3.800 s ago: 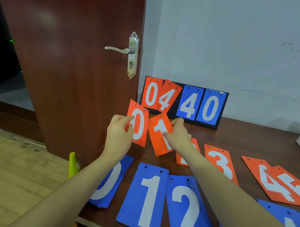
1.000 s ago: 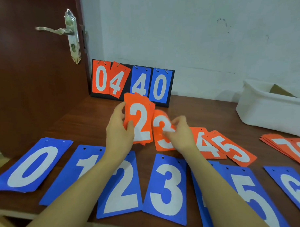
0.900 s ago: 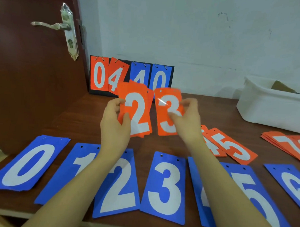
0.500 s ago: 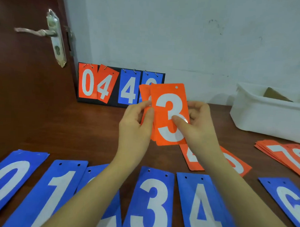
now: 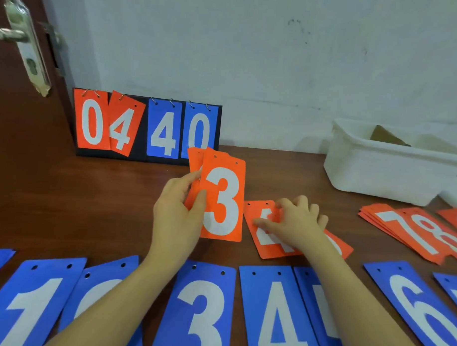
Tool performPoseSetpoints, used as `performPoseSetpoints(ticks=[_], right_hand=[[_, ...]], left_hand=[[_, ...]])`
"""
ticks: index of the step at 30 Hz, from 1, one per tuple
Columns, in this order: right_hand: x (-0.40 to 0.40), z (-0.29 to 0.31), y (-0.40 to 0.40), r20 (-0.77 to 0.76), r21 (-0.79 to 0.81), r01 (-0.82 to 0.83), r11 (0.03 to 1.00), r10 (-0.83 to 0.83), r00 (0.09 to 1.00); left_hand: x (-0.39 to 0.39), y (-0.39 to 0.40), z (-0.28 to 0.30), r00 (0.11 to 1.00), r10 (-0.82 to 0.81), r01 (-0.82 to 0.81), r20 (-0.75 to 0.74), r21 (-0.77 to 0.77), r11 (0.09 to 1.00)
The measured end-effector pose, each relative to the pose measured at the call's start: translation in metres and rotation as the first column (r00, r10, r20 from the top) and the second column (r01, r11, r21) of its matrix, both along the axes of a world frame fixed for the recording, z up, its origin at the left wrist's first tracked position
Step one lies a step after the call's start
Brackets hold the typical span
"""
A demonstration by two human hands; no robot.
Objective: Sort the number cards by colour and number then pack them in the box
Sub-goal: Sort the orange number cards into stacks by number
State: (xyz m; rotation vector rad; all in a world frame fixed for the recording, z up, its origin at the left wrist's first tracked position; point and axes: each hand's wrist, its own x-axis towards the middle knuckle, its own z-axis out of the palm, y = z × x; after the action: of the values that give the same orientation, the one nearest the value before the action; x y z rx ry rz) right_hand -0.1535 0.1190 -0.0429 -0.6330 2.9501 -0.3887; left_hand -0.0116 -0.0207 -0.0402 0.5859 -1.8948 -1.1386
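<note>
My left hand (image 5: 176, 217) grips a small stack of orange cards (image 5: 222, 206) held upright above the table, with the 3 on top. To its right, my right hand (image 5: 295, 224) lies on the orange 4 card (image 5: 266, 241) on the table, with the thumb on its face and the fingers curled at its top edge. An orange 5 card (image 5: 338, 248) is partly hidden beneath that hand. More orange cards (image 5: 411, 233), showing 7 and 8, lie fanned at the right. Blue cards lie in a row along the near edge: 1 (image 5: 31, 308), 3 (image 5: 199, 314), 4 (image 5: 274, 316), 6 (image 5: 419, 309). The white box (image 5: 377, 173) stands at the back right.
A flip scoreboard (image 5: 146, 126) reading 04 in orange and 40 in blue leans against the wall at the back. A brown door with a metal handle (image 5: 24, 49) stands at the left. The brown wooden table (image 5: 92, 194) runs up to the wall.
The orange 3 card has joined the stack in my left hand. My right hand has let go of it and dropped to the orange 4 card on the table.
</note>
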Motion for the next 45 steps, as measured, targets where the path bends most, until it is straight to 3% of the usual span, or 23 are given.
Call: performPoseSetpoints(ticks=[5,10,13,16,19,23,29,33,35,36,39,41,43,45], right_hand=[[-0.008,-0.002,0.005,-0.020,0.016,0.060,0.998,-0.060,0.998],[-0.006,-0.004,0.000,0.001,-0.041,-0.050,0.998,0.050,0.999],[0.000,-0.005,-0.009,-0.118,0.004,-0.214,0.977,0.213,0.970],[0.003,-0.006,-0.016,-0.193,0.010,-0.179,0.984,0.178,0.965],[0.002,-0.006,-0.018,-0.078,0.088,-0.110,0.990,0.117,0.990],[0.007,-0.001,-0.018,-0.004,0.093,-0.198,0.976,0.199,0.980],[0.011,0.006,-0.024,0.101,0.003,-0.224,0.975,0.223,0.970],[0.016,0.005,-0.028,-0.079,-0.102,-0.209,0.973,0.201,0.976],[0.018,0.008,-0.028,-0.124,-0.388,-0.217,0.896,0.182,0.975],[0.019,0.010,-0.027,-0.123,-0.560,-0.199,0.804,0.157,0.980],[0.021,0.019,-0.023,-0.051,-0.905,-0.057,0.421,0.027,0.998],[0.025,0.022,-0.024,0.082,-0.976,0.053,0.209,0.132,0.988],[0.032,0.020,-0.031,0.146,-0.982,0.106,0.158,0.269,0.952],[0.040,0.018,-0.038,0.140,-0.962,0.059,0.268,0.293,0.946]], left_hand=[[0.001,-0.003,-0.003,0.998,-0.010,0.013,0.059,-0.052,0.999],[0.000,-0.005,-0.005,0.996,-0.013,0.020,0.088,-0.074,0.997],[0.001,-0.006,-0.004,0.997,0.008,-0.001,0.080,-0.095,0.995],[0.002,-0.008,-0.002,0.999,0.027,-0.022,0.045,-0.097,0.995],[0.002,-0.011,-0.002,0.999,0.032,-0.030,0.022,-0.099,0.995],[0.001,-0.013,-0.004,0.998,0.049,-0.046,0.033,-0.096,0.994],[0.002,-0.016,-0.006,0.997,0.073,-0.072,0.013,-0.075,0.995],[0.004,-0.018,-0.007,0.995,0.099,-0.099,0.000,-0.066,0.993],[0.006,-0.021,-0.006,0.992,0.124,-0.125,-0.019,-0.072,0.990],[0.007,-0.022,-0.005,0.991,0.134,-0.136,-0.029,-0.077,0.988],[0.009,-0.022,-0.004,0.987,0.157,-0.161,-0.043,-0.104,0.982],[0.009,-0.018,-0.003,0.990,0.136,-0.139,-0.035,-0.100,0.985],[0.007,-0.010,-0.003,0.998,0.043,-0.046,-0.041,-0.071,0.996],[0.005,0.002,-0.002,0.994,-0.076,0.077,-0.076,0.003,0.997]])
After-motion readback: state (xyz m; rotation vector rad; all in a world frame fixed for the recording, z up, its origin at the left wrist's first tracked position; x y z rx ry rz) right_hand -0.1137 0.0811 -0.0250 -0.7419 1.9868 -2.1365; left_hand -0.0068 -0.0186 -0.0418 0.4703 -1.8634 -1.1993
